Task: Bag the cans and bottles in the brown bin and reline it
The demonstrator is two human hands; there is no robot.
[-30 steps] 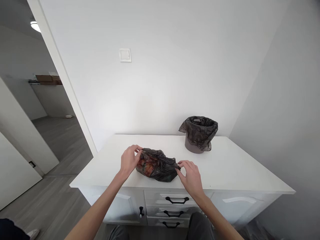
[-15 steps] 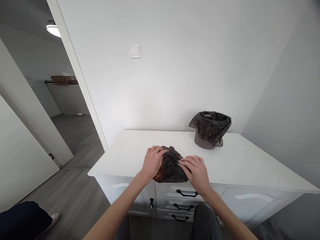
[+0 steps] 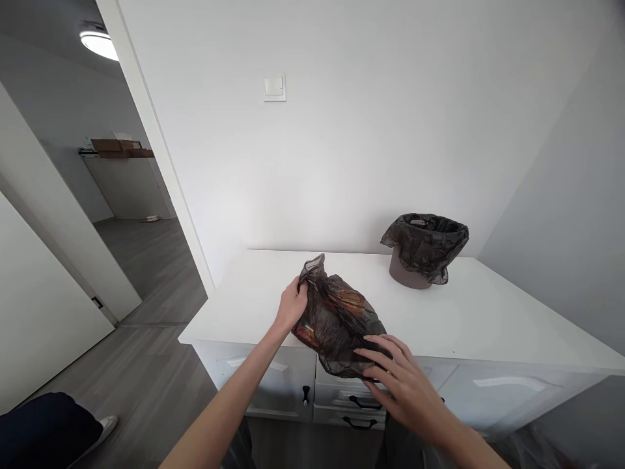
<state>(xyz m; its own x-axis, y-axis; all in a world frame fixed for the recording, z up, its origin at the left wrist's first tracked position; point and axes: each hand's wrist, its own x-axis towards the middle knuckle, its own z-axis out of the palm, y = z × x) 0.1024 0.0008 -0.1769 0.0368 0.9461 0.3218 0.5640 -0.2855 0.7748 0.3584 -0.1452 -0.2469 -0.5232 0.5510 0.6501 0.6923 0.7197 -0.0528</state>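
Observation:
A thin black garbage bag [image 3: 336,326] lies at the front edge of the white cabinet top, partly overhanging it. Orange, red and greenish shapes show through its film; I cannot tell what they are. My left hand [image 3: 294,303] is closed around the gathered upper left end of the bag, and a crumpled tuft sticks up above the fist. My right hand [image 3: 398,374] rests against the bag's lower right side with fingers spread and apart. Further back to the right stands a grey-brown trash bin [image 3: 409,273] with a black liner [image 3: 430,244] folded over its rim.
The white cabinet [image 3: 488,319] stands against the wall, with dark-handled drawers [image 3: 361,422] below. A light switch [image 3: 275,87] is on the wall. At left, a doorway leads to a room with cardboard boxes [image 3: 117,148]. Another person's leg [image 3: 53,430] shows at lower left.
The bag has gone from bunched between both hands to stretched out diagonally. My left hand now grips its end; my right hand has moved down and opened. The view has shifted slightly.

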